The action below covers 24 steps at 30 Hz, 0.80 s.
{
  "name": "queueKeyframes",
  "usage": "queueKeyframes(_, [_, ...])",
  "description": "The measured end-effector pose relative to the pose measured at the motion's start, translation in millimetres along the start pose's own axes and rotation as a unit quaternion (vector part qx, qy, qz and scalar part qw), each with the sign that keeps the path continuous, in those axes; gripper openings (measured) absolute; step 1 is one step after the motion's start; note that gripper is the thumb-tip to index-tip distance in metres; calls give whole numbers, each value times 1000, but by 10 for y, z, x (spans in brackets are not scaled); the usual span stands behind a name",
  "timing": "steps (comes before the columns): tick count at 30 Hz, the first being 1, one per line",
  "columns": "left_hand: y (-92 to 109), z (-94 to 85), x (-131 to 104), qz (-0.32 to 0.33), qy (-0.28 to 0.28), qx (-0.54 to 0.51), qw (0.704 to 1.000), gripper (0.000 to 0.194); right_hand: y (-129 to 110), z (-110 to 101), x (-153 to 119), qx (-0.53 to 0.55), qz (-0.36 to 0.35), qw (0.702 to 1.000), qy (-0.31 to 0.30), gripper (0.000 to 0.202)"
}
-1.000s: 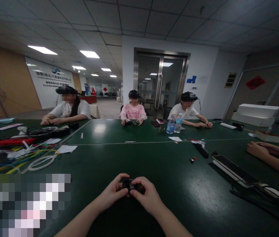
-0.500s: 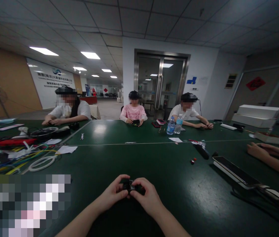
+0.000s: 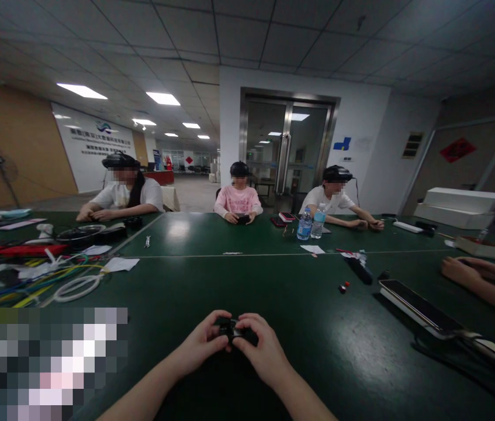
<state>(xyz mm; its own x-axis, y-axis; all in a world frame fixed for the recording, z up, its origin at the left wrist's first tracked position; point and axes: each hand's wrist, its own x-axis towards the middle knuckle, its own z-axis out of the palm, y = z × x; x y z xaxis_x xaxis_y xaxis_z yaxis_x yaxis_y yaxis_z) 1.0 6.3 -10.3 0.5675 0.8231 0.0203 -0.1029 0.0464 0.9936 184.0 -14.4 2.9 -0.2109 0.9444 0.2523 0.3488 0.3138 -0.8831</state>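
Between my two hands is a small black object (image 3: 231,329) with a paler patch, low over the near side of the dark green table (image 3: 177,292). My left hand (image 3: 206,338) grips its left end, thumb in front and fingers behind. The right end is pinched by my right hand (image 3: 259,342), thumb and fingers closed round it. Fingers cover much of the object, so its kind cannot be made out.
A phone (image 3: 418,307) on a white block and cables lie to the right, near a person's hands (image 3: 466,272). Coiled wires (image 3: 76,287) clutter the left. Two water bottles (image 3: 304,225) stand farther off, and several people sit round the table.
My hands keep nearly the same grip and place on the black object. The whole view has shifted very slightly. Across the table, the person in pink holds a dark object at a changed angle.
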Motion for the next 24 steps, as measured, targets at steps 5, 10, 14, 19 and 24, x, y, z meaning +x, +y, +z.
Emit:
queueKeyframes(5, [49, 3, -27, -4, 18, 7, 1000, 42, 33, -60, 56, 72, -1, 996, 59, 14])
queueKeyframes(10, [75, -2, -42, -15, 17, 5, 1000, 43, 118, -135, 120, 122, 40, 990, 53, 24])
queueKeyframes(14, [28, -35, -36, -12, 14, 5, 1000, 42, 186, -210, 153, 151, 55, 984, 72, 30])
queueKeyframes(19, [20, -63, -35, -17, 7, 8, 1000, 44, 241, -331, 175, 193, 72, 970, 128, 37])
queueKeyframes(24, [78, -40, -43, -25, 9, 9, 1000, 43, 233, -465, 196, 231, 84, 954, 173, 41])
